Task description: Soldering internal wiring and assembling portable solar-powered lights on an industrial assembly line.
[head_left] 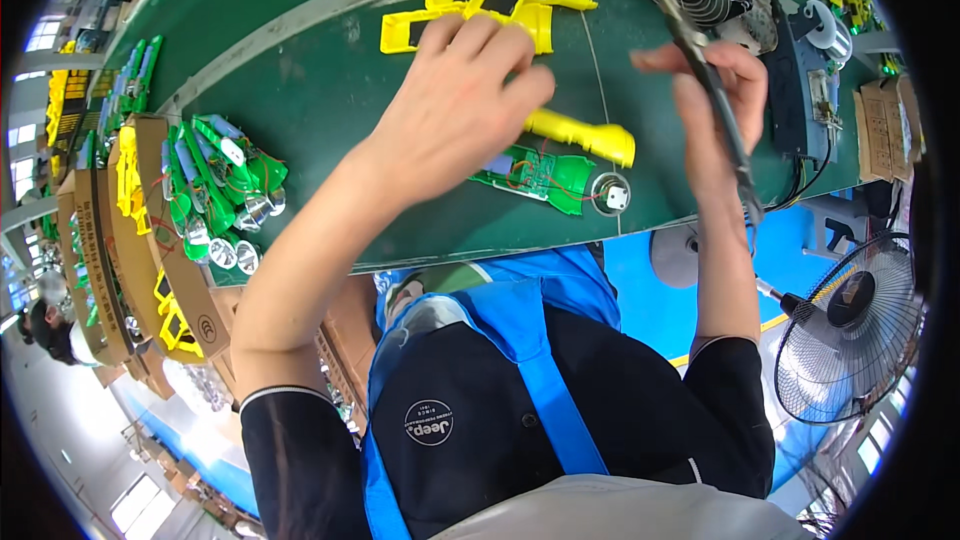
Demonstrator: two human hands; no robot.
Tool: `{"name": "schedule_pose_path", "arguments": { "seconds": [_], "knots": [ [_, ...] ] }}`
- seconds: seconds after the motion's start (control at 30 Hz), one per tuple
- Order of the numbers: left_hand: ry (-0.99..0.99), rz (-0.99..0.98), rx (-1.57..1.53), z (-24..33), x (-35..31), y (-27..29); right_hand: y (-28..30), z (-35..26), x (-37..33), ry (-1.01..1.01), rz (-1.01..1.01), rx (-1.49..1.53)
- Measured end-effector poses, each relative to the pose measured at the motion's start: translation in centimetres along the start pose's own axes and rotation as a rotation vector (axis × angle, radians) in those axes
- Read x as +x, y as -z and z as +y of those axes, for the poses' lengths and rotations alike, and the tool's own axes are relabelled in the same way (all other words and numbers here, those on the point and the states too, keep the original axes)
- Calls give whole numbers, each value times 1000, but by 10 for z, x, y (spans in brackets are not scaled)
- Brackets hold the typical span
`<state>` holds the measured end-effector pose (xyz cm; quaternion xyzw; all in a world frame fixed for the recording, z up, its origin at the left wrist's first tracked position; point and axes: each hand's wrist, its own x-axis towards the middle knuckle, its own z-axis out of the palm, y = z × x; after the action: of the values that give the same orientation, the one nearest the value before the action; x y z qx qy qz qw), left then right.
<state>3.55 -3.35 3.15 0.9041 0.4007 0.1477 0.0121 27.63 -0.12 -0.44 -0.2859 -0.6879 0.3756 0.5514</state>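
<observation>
Your left hand (465,95) hangs over the green table (350,140), fingers bent down near the crossed yellow casings (490,0); whether it touches anything is hard to tell. Just beside it lie a long yellow piece (595,138) and a green tray with a circuit board (535,175), with a round lamp part (612,193) at the tray's end. Your right hand (725,105) is raised, fingers curled, behind a blurred dark rod (715,80); you may or may not be gripping it. To your left, green light parts (215,175) sit in a heap beside a cardboard box (165,230).
</observation>
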Motion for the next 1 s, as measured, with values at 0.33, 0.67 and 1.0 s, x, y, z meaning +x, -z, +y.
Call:
{"name": "schedule_pose_path", "arguments": {
  "seconds": [0.33, 0.67, 1.0],
  "knots": [
    [192, 42, -262, 16, -97, 1, -45, 81, 94, 402, -366, -598],
    [879, 357, 23, -185, -57, 21, -37, 34, 58, 409, -110, -301],
    [498, 561, 416, -242, 69, -10, -12, -2, -23, 135, -262, -471]
  ]
}}
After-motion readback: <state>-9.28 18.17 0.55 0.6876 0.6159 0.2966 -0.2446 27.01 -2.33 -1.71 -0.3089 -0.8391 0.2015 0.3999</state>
